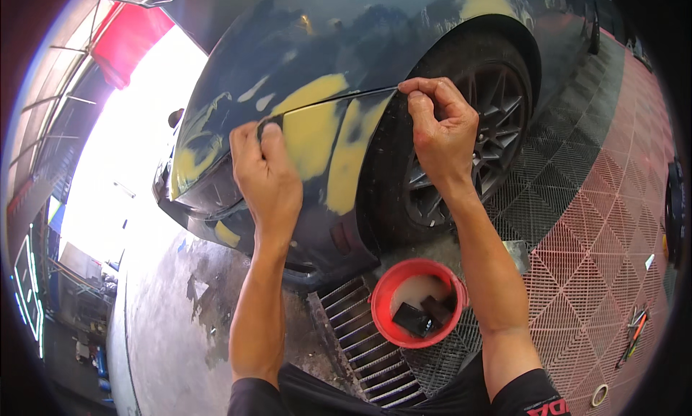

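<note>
A thin dark strip (pixel 335 99) runs taut between my two hands, across the side of a dark car body (pixel 375 27). My left hand (pixel 267 174) is closed, pinching the strip's left end between thumb and fingers. At the other end, near the wheel arch, my right hand (pixel 443 127) pinches it between thumb and forefinger. Just below the strip lies a yellow filler patch (pixel 313 138), smeared and dull at its edges. Whether the strip sits in a panel seam or only lies over it, I cannot tell.
A dark-spoked wheel (pixel 497 117) stands right of the patches. Below, a red bucket (pixel 380 311) holds cloudy water and dark blocks, beside a metal floor grate (pixel 367 351). Red and black floor tiles (pixel 577 250) spread rightward, with a tape roll (pixel 600 395) and pen-like tools (pixel 636 337).
</note>
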Available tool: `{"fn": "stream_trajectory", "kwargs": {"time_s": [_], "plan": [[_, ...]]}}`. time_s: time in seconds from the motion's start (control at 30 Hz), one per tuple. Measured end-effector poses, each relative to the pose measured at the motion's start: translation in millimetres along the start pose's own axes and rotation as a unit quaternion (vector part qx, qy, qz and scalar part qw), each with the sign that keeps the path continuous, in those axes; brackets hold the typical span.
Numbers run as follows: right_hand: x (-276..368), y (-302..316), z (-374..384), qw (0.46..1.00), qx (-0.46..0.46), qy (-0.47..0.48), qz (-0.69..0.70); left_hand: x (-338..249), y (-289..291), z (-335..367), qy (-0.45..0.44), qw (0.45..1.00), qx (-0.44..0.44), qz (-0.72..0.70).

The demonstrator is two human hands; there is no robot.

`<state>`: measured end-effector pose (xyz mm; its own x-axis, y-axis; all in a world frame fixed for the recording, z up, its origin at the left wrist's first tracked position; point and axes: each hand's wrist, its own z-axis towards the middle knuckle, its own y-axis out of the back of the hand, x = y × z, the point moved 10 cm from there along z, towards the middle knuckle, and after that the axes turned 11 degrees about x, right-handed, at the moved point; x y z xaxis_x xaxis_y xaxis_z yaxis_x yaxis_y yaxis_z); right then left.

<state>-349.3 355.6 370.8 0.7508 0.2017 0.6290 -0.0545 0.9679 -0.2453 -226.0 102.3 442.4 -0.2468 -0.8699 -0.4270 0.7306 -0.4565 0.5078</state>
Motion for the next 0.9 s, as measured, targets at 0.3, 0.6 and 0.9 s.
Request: {"fn": "stream_trajectory", "kwargs": {"time_s": [0.3, 0.6, 0.9], "plan": [[2.3, 2.3, 4.9, 1.0, -0.003, 0.004, 0.023, -11.2, -5.2, 10.5, -0.011, 1.0, 0.016, 0.023], [9.2, -0.6, 3.2, 1.0, 0.002, 0.011, 0.014, -31.0, -14.2, -2.8, -0.139, 0.97, -0.002, 0.2], [7.7, -3.1, 2.6, 1.0, 0.003, 0.013, 0.019, -27.2, -14.3, -7.0, -0.131, 0.973, -0.009, 0.192]]}}
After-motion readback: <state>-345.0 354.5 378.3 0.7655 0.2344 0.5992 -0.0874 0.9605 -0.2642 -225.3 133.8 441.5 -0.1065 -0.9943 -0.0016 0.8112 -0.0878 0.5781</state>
